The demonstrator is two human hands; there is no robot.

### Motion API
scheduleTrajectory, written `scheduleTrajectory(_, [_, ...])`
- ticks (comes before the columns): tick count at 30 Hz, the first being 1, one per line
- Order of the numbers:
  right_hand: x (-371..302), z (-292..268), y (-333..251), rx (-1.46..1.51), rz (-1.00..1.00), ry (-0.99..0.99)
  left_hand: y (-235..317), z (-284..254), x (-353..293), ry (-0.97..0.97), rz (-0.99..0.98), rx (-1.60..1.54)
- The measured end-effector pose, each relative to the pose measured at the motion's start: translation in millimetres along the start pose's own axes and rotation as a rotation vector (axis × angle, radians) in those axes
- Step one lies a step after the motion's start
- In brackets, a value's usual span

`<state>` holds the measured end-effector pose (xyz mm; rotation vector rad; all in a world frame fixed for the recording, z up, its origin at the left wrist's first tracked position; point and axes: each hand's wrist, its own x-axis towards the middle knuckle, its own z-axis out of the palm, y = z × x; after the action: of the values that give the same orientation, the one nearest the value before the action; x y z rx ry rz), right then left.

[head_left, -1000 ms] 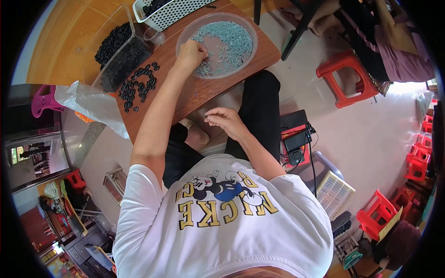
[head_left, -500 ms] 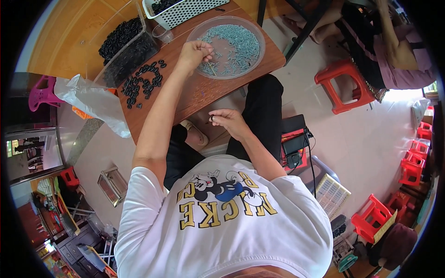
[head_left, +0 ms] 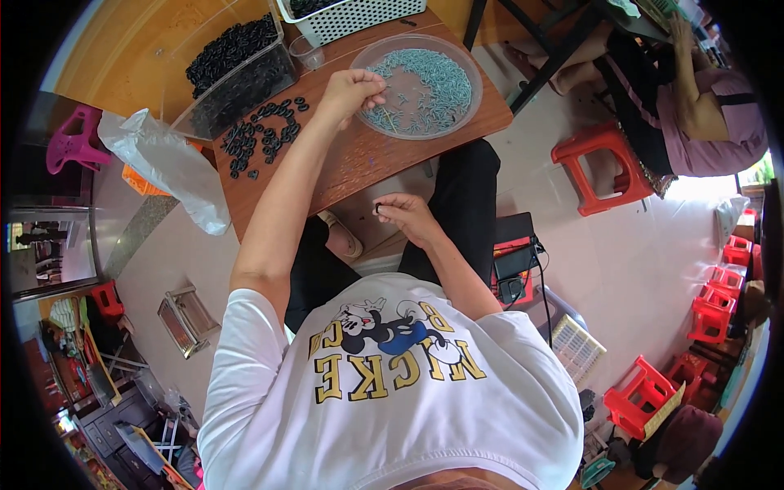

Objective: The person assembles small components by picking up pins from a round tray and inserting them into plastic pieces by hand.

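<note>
My left hand (head_left: 353, 95) is closed in a pinch over the left rim of a round clear plastic tub (head_left: 356, 67). Whatever its fingertips hold, if anything, is too small to make out. Small bluish-grey screws (head_left: 437, 82) are spread over the tub's bottom, thickest at the far and right side. A thin yellowish stick (head_left: 389, 122) lies among them near the front left. Below the table's front edge, above my lap, my right hand (head_left: 407, 217) pinches a small black ring-shaped part (head_left: 376, 209) between thumb and fingers.
Loose black parts (head_left: 260, 135) lie on the brown table (head_left: 343, 170), left of my arm. Behind them stand a clear bin (head_left: 245, 94) of black parts, a small clear cup (head_left: 307, 55) and a white perforated basket (head_left: 359, 27). A red stool (head_left: 600, 167) and a seated person (head_left: 694, 106) are at right.
My left hand has drawn back from over the screws to the tub's left rim, its fingers still pinched. My right hand keeps its hold on the black ring-shaped part. The whole view has shifted slightly.
</note>
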<state>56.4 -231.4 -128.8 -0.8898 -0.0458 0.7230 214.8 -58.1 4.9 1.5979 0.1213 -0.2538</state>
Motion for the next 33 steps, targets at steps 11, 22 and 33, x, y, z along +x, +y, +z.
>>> scheduleTrajectory(11, [-5,-1,-5,0.031,-0.018,0.015,-11,-5,2,0.025,-0.017,-0.220])
scheduleTrajectory(22, [-6,8,-12,-0.010,-0.064,0.005,-1,-3,3,-0.021,-0.120,-0.525])
scheduleTrajectory(33, [11,85,-104,-0.278,-0.347,0.131,-11,-25,-127,-0.135,-0.066,-0.773])
